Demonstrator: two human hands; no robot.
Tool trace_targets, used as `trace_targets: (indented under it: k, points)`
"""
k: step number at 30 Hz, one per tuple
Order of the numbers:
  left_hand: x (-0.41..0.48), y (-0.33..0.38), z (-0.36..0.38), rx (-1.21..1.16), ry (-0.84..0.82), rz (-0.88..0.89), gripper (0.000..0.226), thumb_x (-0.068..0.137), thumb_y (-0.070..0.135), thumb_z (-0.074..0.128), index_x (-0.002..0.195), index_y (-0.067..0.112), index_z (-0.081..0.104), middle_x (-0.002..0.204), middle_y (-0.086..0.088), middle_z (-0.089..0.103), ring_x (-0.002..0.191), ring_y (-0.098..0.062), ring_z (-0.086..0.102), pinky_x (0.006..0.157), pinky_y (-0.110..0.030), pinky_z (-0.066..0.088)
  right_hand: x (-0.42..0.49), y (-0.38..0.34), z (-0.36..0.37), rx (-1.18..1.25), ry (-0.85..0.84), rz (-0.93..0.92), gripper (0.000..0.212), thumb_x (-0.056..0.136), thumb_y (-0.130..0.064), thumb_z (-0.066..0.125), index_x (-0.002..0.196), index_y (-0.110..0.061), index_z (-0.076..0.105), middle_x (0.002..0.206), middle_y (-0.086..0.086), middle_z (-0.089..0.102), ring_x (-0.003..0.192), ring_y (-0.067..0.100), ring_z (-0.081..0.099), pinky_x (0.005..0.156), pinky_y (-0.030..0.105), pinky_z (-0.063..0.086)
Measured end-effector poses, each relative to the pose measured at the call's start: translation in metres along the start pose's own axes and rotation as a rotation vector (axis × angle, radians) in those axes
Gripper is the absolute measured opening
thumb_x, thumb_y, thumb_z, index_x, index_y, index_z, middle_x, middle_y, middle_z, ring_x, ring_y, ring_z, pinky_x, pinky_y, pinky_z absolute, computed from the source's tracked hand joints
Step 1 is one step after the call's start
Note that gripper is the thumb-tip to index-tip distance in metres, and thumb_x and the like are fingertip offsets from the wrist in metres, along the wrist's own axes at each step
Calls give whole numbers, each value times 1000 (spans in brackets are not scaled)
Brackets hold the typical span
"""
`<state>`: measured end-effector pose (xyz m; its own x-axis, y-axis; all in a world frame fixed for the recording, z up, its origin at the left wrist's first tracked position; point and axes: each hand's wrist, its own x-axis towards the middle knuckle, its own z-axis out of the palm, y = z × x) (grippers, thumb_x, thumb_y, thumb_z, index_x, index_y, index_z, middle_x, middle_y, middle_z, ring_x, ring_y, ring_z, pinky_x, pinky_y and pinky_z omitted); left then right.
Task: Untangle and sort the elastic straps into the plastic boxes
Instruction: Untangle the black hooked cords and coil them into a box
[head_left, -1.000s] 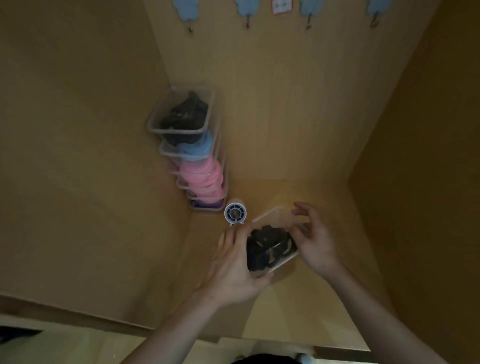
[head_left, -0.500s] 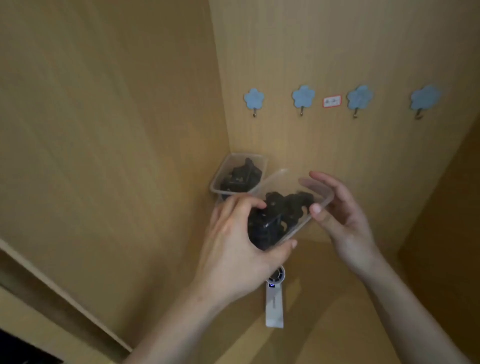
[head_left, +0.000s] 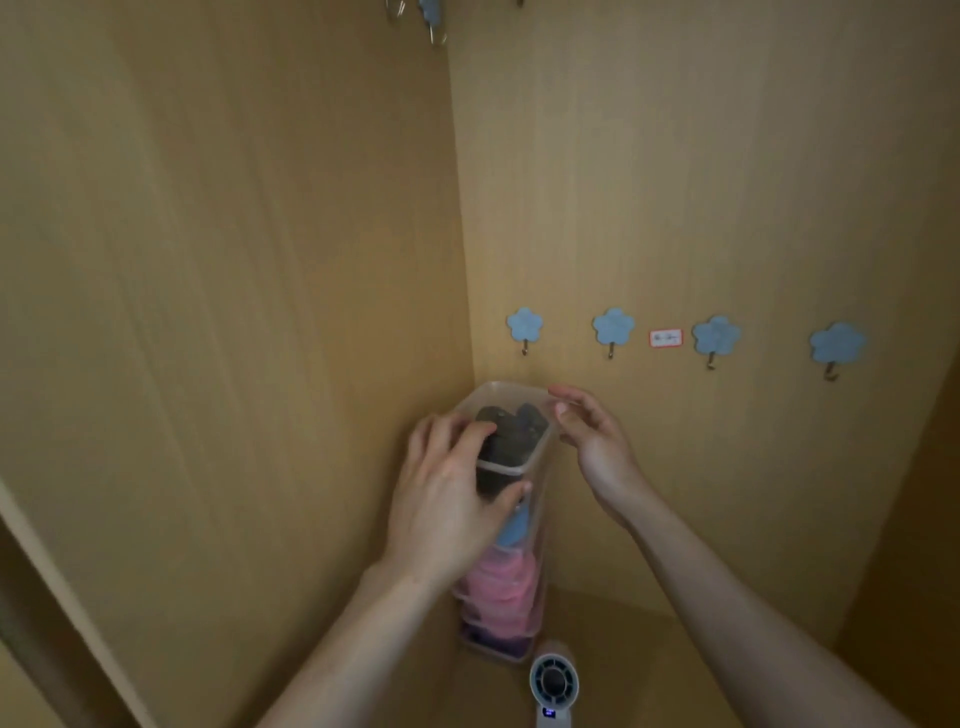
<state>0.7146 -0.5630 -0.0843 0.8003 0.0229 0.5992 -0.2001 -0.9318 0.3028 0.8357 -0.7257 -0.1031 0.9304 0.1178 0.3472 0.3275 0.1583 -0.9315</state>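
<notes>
A clear plastic box (head_left: 511, 391) filled with black elastic straps (head_left: 511, 434) sits on top of a tall stack of clear boxes (head_left: 501, 603) in the back left corner of a wooden cabinet. Lower boxes hold blue straps (head_left: 514, 530), pink straps (head_left: 498, 584) and dark purple ones at the bottom. My left hand (head_left: 449, 493) grips the near left side of the top box, thumb across its front. My right hand (head_left: 592, 441) hovers at the box's right rim, fingers spread, barely touching or just off it.
A small white handheld fan (head_left: 553, 686) lies on the cabinet floor just in front of the stack. Several blue flower-shaped hooks (head_left: 613, 327) and a small red-framed label (head_left: 666, 338) are on the back wall. Wooden walls stand close at left and right.
The box of black straps has gone from being held tilted in both hands to resting level on top of the stack. My right hand has opened away from its rim.
</notes>
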Motion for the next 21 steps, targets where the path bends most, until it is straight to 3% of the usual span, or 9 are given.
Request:
trace_targets:
  k: [2, 7, 11, 17, 19, 21]
  points:
    - [4, -1, 10, 76, -11, -2, 68, 85, 61, 63, 140, 24, 50, 141, 4, 47, 138, -24, 35, 112, -41, 39, 12, 4, 0, -33, -4, 21, 23, 101, -6, 53, 122, -9, 61, 118, 9, 66, 113, 20, 60, 100, 30, 46]
    - [13, -9, 27, 247, -72, -25, 70, 89, 67, 51, 143, 24, 45, 143, 2, 47, 130, -20, 47, 97, -37, 50, 34, 20, 7, -122, 0, 38, 19, 100, -11, 58, 112, -23, 65, 121, 5, 65, 118, 22, 60, 110, 43, 45]
    - [18, -13, 30, 351, -84, -45, 68, 92, 68, 45, 143, 24, 44, 144, 1, 48, 126, -22, 52, 94, -37, 47, 38, 21, 15, -173, 8, 25, 20, 101, -18, 57, 119, -19, 65, 121, -1, 65, 119, 17, 58, 105, 32, 45]
    - [21, -7, 29, 460, -132, -32, 73, 93, 68, 30, 150, 22, 35, 155, -2, 41, 142, -25, 34, 110, -47, 30, 39, 20, 13, -196, -3, 32, 30, 104, -23, 53, 131, -15, 62, 123, -3, 63, 115, 10, 56, 83, 10, 41]
    - [23, -8, 30, 470, -139, -31, 71, 94, 65, 32, 151, 21, 34, 154, -2, 41, 141, -25, 35, 112, -48, 27, 39, 20, 11, -182, 0, 34, 31, 104, -24, 52, 132, -15, 61, 125, -3, 63, 115, 8, 55, 85, 8, 41]
    - [24, -8, 32, 472, -140, -18, 68, 97, 60, 35, 152, 19, 34, 154, -4, 42, 140, -26, 37, 114, -47, 28, 40, 19, 11, -159, -3, 47, 33, 105, -26, 51, 135, -17, 60, 130, -3, 62, 121, 9, 55, 96, 14, 43]
